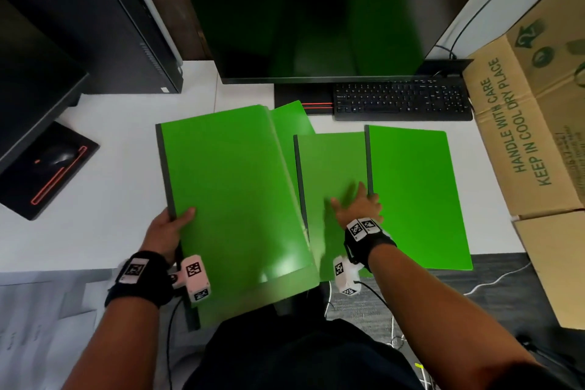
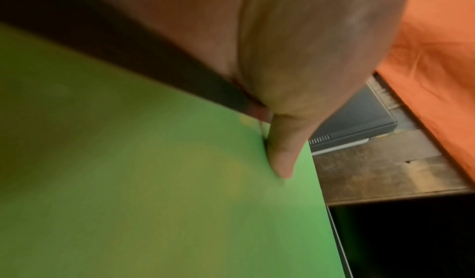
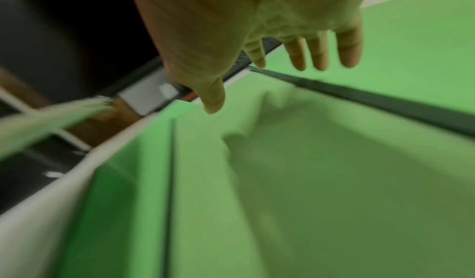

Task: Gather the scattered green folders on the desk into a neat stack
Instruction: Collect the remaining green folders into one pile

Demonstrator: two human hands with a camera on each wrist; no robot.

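My left hand (image 1: pixel 172 226) grips the dark spine of a large green folder (image 1: pixel 234 193) near its lower left, thumb on the cover; this folder overhangs the desk's front edge. In the left wrist view the thumb (image 2: pixel 281 156) presses on the green cover (image 2: pixel 154 180). Under it a second folder (image 1: pixel 291 119) sticks out at the back. A middle folder (image 1: pixel 329 165) lies to its right, and a right folder (image 1: pixel 418 196) overlaps it. My right hand (image 1: pixel 357 204) hovers with straight, spread fingers (image 3: pixel 318 53) over the middle folder (image 3: pixel 308 180) by the right folder's spine, empty.
A dark monitor (image 1: pixel 316 9) stands behind the folders, a black keyboard (image 1: pixel 402 101) at its right. A cardboard box (image 1: pixel 538 136) bounds the right side. A computer tower (image 1: pixel 85 16) and a mouse on a black pad (image 1: pixel 50 168) sit left on the white desk (image 1: pixel 110 174).
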